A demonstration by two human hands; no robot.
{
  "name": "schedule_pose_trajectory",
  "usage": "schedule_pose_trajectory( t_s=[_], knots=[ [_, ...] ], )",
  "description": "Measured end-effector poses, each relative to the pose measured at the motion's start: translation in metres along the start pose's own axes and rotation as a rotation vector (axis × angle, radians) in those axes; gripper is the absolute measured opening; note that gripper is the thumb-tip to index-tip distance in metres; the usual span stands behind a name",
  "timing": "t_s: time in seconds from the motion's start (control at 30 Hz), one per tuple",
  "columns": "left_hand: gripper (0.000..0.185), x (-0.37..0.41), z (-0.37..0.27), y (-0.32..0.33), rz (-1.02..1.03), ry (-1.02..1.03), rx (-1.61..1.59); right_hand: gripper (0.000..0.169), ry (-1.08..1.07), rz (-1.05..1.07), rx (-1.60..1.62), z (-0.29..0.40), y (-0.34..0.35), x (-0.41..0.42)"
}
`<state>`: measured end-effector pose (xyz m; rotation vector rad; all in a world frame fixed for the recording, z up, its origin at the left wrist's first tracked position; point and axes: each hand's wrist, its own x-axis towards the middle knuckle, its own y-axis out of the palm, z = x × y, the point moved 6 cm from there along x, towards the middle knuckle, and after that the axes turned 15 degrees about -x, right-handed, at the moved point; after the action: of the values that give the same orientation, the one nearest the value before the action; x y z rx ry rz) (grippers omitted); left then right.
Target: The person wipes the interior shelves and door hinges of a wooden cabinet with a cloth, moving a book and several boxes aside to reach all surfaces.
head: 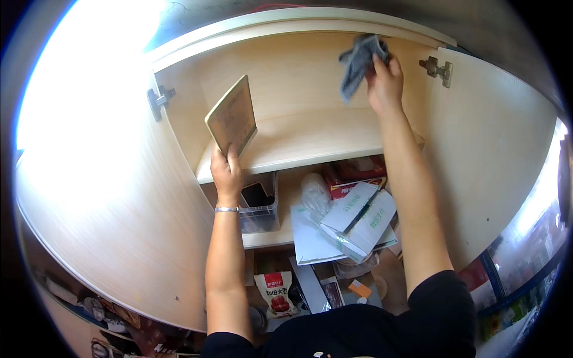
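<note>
My left hand [227, 172] grips the lower end of a flat rectangular board or book [233, 116], brownish with faint writing, and holds it tilted upright before the cabinet's upper compartment. A crumpled grey-blue cloth [361, 62] hangs from the fingers of my right hand [386, 83], raised at the upper right of that compartment. Below both hands runs the pale wooden shelf [295, 141]. No other item shows on the visible part of this shelf. The cloth is slightly blurred and hides part of the back panel.
Both cabinet doors, left [134, 223] and right [488, 147], stand swung out. On the lower shelf are a clear plastic bin [259, 219] with dark items, a white carton [353, 215], plastic wrap [314, 197] and red boxes [358, 172]. A bag of dates [276, 293] lies lower down.
</note>
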<state>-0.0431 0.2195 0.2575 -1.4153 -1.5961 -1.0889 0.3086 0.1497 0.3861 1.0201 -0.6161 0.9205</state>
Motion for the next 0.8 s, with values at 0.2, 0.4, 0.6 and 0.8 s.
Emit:
schedule_pose_trajectory(
  t_s=[0.2, 0.4, 0.6, 0.8],
  knots=[
    [0.028, 0.011, 0.009, 0.006, -0.049, -0.107, 0.176, 0.018, -0.67, -0.409, -0.644, 0.025, 0.069, 0.006],
    [0.025, 0.014, 0.016, 0.009, -0.033, -0.16, 0.277, 0.018, -0.862, -0.149, -0.905, 0.013, 0.192, -0.048],
    [0.031, 0.023, 0.025, 0.002, 0.013, -0.301, 0.437, 0.018, -0.811, 0.334, -0.978, -0.016, 0.254, -0.079],
    [0.034, 0.026, 0.029, 0.005, 0.029, -0.368, 0.412, 0.017, -0.686, 0.51, -1.319, -0.096, 0.077, -0.011]
  ],
)
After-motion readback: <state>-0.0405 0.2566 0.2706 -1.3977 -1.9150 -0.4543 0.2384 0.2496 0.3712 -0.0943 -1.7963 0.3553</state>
